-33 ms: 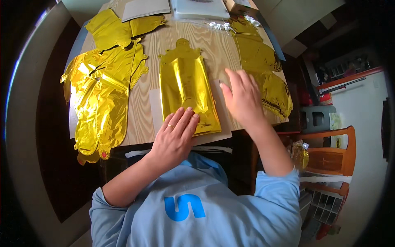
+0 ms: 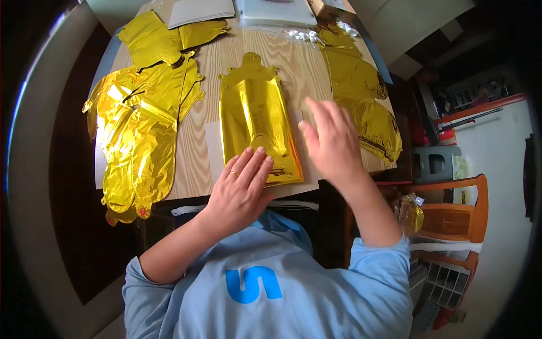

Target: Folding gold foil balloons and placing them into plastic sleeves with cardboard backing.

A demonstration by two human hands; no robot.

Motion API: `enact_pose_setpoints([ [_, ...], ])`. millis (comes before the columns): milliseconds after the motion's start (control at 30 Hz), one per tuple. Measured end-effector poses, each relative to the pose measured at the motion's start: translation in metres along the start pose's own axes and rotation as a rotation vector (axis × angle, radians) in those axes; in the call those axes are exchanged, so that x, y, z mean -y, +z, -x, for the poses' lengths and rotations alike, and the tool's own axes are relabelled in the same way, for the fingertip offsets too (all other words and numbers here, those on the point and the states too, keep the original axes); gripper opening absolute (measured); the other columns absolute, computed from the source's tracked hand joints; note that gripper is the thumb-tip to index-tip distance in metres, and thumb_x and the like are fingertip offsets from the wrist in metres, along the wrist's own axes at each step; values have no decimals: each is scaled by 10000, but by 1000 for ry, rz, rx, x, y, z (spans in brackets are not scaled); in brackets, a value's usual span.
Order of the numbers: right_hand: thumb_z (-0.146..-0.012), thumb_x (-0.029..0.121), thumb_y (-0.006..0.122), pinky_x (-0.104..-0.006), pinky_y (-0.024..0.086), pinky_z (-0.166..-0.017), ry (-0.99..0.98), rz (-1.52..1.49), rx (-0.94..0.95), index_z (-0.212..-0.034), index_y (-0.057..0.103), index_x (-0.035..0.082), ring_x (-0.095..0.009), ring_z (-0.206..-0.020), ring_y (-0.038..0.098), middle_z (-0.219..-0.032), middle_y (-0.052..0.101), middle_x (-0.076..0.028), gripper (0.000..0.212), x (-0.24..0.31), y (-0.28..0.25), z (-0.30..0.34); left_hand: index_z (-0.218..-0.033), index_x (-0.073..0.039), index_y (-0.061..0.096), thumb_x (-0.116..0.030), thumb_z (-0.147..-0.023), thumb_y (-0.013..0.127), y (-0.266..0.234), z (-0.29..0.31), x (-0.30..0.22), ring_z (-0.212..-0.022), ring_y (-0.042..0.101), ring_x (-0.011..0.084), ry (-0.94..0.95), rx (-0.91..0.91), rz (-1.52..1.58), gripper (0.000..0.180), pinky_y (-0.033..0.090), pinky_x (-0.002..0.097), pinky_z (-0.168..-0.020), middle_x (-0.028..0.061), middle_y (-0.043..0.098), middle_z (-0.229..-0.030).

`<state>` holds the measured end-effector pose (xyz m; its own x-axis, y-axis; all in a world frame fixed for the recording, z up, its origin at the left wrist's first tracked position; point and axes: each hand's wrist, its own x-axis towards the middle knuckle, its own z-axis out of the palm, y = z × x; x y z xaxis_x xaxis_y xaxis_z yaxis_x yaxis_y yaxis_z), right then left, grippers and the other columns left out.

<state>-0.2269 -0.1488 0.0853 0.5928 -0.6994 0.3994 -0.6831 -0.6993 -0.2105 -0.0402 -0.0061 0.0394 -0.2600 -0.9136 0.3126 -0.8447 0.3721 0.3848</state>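
Observation:
A folded gold foil balloon (image 2: 245,118), deflated and flat, lies in the middle of the table with its narrow tab pointing away from me. My left hand (image 2: 240,183) rests flat on its near edge, fingers stretched out and a ring on one of them. To the right of the balloon, my right hand (image 2: 334,141) hovers with fingers spread and nothing in them. A pale sheet (image 2: 214,150) shows under the folded foil on both sides.
More flat gold foil balloons (image 2: 144,135) are heaped at the left, some hanging over the near edge. Others (image 2: 361,107) lie along the right side. At the back are grey-white sheets (image 2: 200,12), a clear plastic stack (image 2: 276,14), white knotted bits (image 2: 304,36) and a cardboard box (image 2: 333,8). A wooden chair (image 2: 449,217) stands at right.
My right hand has shifted slightly toward me and a little to the left. My left hand and the balloon stay almost where they were.

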Motion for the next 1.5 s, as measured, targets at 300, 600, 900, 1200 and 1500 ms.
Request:
enact_pose_setpoints([
  [300,-936,444,597,-602,131,-1202,-59,-5,253,-1518,338,-38,-417,-1479,254,-1599,269,-250,799,36,41,74,-1495,-29,409,-327,-913,657,-10,-19,45,-1479,309,379,74,97,-52,699,239,511,-1206,181,394,-1559],
  [600,-990,533,477,-617,90,-1198,7,35,296,-1561,261,-8,-423,-1501,208,-1617,226,-258,816,34,40,76,-1547,-45,339,-555,-980,490,-12,-8,51,-1522,200,373,-14,191,-189,778,131,514,-1231,199,276,-1620],
  [900,-983,599,428,-643,98,-1183,55,105,245,-1553,271,-13,-439,-1483,240,-1595,263,-276,851,35,43,81,-1531,-91,384,-575,-946,532,-15,-7,52,-1508,226,387,-21,182,-164,773,137,541,-1225,203,315,-1594],
  [1200,-995,508,493,-604,163,-1179,64,-110,170,-1532,301,-15,-424,-1444,314,-1554,335,-265,774,29,34,81,-1342,-68,584,-368,-719,819,-34,12,43,-1306,500,396,149,-28,36,731,372,539,-1110,186,523,-1401],
  [1500,-918,191,708,-318,529,-644,504,-530,45,-937,696,5,-187,-690,663,-833,697,-106,187,25,-14,102,-1201,-51,651,-289,-700,825,-28,19,43,-1192,583,354,191,-4,31,581,464,498,-1021,144,617,-1258],
])
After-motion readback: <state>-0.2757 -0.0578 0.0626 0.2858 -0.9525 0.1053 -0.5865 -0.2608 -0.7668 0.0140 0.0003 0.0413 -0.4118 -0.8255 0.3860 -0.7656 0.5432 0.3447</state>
